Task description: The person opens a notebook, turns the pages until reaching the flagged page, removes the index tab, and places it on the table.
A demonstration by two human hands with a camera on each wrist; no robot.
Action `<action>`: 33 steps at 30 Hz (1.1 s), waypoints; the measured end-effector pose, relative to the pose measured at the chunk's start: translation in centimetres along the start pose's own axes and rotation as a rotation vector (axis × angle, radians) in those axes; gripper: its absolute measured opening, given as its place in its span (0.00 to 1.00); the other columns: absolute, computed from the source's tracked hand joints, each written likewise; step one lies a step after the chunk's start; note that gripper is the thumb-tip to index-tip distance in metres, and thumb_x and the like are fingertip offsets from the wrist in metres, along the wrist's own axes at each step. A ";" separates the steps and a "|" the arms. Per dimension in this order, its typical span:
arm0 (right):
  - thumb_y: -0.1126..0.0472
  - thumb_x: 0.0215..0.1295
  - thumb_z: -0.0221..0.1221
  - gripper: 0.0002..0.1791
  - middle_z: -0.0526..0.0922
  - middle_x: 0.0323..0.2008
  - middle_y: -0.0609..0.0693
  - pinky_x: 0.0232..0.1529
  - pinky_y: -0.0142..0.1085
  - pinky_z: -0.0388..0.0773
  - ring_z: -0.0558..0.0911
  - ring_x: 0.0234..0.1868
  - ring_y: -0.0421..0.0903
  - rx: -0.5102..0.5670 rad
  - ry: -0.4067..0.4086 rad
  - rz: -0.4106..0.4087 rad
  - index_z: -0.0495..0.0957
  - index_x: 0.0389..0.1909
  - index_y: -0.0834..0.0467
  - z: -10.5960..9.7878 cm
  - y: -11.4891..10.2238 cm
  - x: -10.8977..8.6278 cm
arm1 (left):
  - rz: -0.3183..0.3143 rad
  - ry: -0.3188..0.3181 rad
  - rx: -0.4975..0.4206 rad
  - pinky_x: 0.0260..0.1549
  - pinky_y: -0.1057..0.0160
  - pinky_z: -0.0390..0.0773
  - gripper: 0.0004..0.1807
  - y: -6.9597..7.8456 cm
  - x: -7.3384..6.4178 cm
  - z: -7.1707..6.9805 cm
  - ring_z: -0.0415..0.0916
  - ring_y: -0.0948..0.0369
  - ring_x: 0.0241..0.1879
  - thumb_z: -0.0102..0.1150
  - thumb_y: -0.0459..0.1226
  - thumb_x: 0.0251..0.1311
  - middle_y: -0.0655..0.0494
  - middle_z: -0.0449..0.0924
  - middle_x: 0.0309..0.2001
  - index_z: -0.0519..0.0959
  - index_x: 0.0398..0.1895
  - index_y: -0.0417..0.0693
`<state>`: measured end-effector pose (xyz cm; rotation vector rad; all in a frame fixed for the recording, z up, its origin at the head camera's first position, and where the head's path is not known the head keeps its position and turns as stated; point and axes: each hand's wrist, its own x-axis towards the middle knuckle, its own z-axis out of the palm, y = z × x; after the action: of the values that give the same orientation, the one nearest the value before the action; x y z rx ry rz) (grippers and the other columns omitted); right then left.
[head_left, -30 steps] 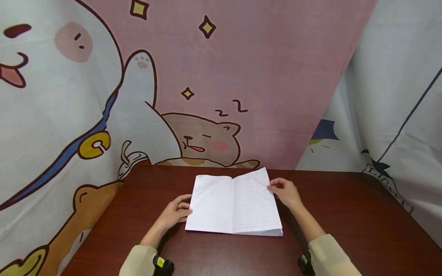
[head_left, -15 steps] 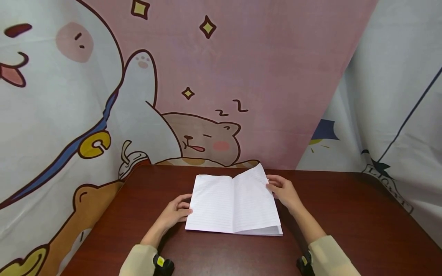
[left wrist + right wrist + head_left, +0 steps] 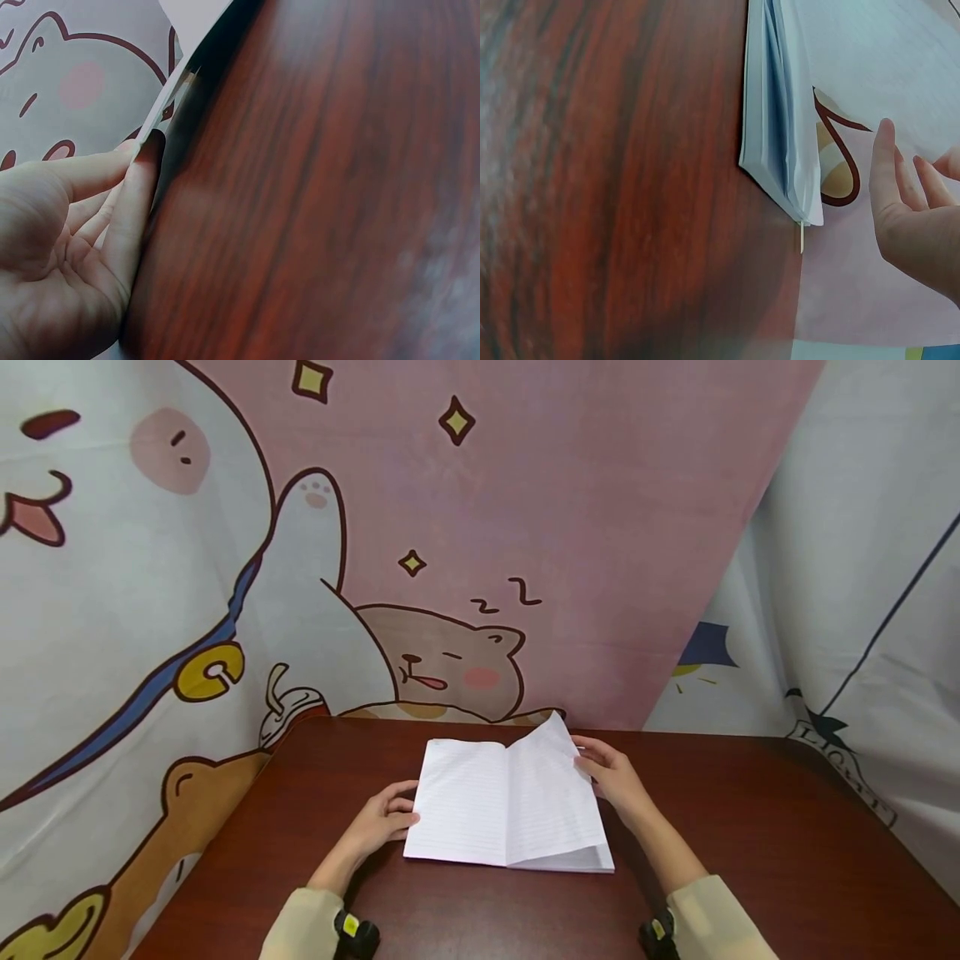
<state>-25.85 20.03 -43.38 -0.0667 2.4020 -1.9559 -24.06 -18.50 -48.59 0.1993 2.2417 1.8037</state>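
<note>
Nearest, in front of the book, are two pale sleeves (image 3: 303, 922) with a small black thing (image 3: 358, 935) by each wrist.

The left hand (image 3: 378, 818) is at the left side of the book (image 3: 461, 802). Its thumb is on top and its fingers reach under, so they pinch the edge. The right hand (image 3: 613, 777) is at the right side of the book. Its thumb and finger pinch the edge of one page (image 3: 551, 785), near the book's far right corner. That page bends up, and a gap shows under it at the book's near right corner.

The book lies spread on the brown table (image 3: 465, 910), between the two hands. It looks light. The page should be thin and floppy, and it could crease or tear if pulled hard. It may feel a bit slippery too. A good place to hold the page is its outer edge, with a soft pinch. The rest of the book looks thicker and firmer, so holding its left edge should help it not slide.

Past the book hangs a pink and white cloth (image 3: 600, 527) with sleepy animals on it.
</note>
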 end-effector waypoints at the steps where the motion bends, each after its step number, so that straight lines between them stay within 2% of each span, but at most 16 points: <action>1: 0.62 0.75 0.52 0.25 0.74 0.61 0.67 0.40 0.35 0.81 0.79 0.42 0.39 0.001 -0.006 -0.004 0.67 0.70 0.61 0.0 0.0 0.0 | 0.001 -0.002 -0.001 0.39 0.59 0.85 0.33 0.0 0.0 0.0 0.81 0.60 0.39 0.60 0.32 0.66 0.38 0.80 0.50 0.61 0.73 0.37; 10: 0.58 0.75 0.53 0.24 0.73 0.66 0.62 0.41 0.35 0.80 0.79 0.43 0.41 -0.012 -0.045 -0.001 0.69 0.69 0.56 0.5 0.1 -0.1 | 0.001 0.004 0.009 0.39 0.60 0.85 0.32 0.2 0.0 -0.1 0.82 0.61 0.39 0.60 0.32 0.66 0.38 0.80 0.49 0.62 0.72 0.38; 15: 0.57 0.75 0.54 0.23 0.74 0.64 0.62 0.42 0.37 0.81 0.80 0.45 0.45 -0.012 -0.090 0.005 0.71 0.68 0.55 1.0 -0.2 -0.4 | 0.007 0.013 0.012 0.39 0.60 0.85 0.32 0.1 0.0 0.0 0.82 0.61 0.39 0.61 0.31 0.66 0.38 0.81 0.49 0.63 0.72 0.38; 19: 0.57 0.74 0.54 0.23 0.72 0.67 0.58 0.48 0.40 0.79 0.78 0.54 0.51 -0.035 -0.131 0.002 0.73 0.67 0.55 1.3 -0.2 -0.4 | 0.002 0.021 0.019 0.39 0.60 0.84 0.32 0.1 0.0 0.0 0.82 0.61 0.39 0.61 0.31 0.66 0.39 0.81 0.49 0.64 0.72 0.39; 22: 0.55 0.74 0.55 0.23 0.70 0.70 0.54 0.59 0.48 0.72 0.71 0.66 0.54 -0.079 -0.153 0.002 0.73 0.67 0.55 1.6 -0.1 -0.4 | -0.003 0.023 0.016 0.39 0.60 0.84 0.32 0.0 0.0 0.0 0.82 0.61 0.39 0.60 0.31 0.66 0.39 0.81 0.49 0.64 0.72 0.39; 25: 0.53 0.74 0.55 0.23 0.70 0.71 0.52 0.65 0.56 0.67 0.66 0.71 0.55 -0.121 -0.182 0.014 0.74 0.66 0.55 1.9 -0.1 -0.3 | -0.002 0.020 0.013 0.39 0.60 0.84 0.32 0.0 -0.1 0.0 0.82 0.61 0.38 0.60 0.31 0.66 0.39 0.81 0.49 0.63 0.72 0.38; 28: 0.52 0.73 0.56 0.23 0.70 0.71 0.52 0.65 0.56 0.69 0.69 0.68 0.53 -0.132 -0.212 0.011 0.75 0.65 0.55 2.4 -0.2 -0.3 | -0.004 0.015 0.011 0.39 0.60 0.84 0.32 0.0 -0.2 0.0 0.81 0.61 0.39 0.60 0.31 0.66 0.38 0.81 0.49 0.63 0.72 0.38; 33: 0.54 0.71 0.58 0.23 0.72 0.69 0.57 0.59 0.47 0.77 0.75 0.59 0.46 -0.133 -0.283 -0.045 0.77 0.63 0.57 3.2 -0.2 0.0 | -0.003 0.014 0.012 0.39 0.60 0.84 0.33 0.1 -0.1 0.0 0.81 0.61 0.39 0.61 0.32 0.66 0.38 0.81 0.50 0.63 0.72 0.39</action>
<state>-25.67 16.87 -43.83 -0.3788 2.3549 -1.6688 -23.95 -18.52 -48.51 0.1862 2.2618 1.7962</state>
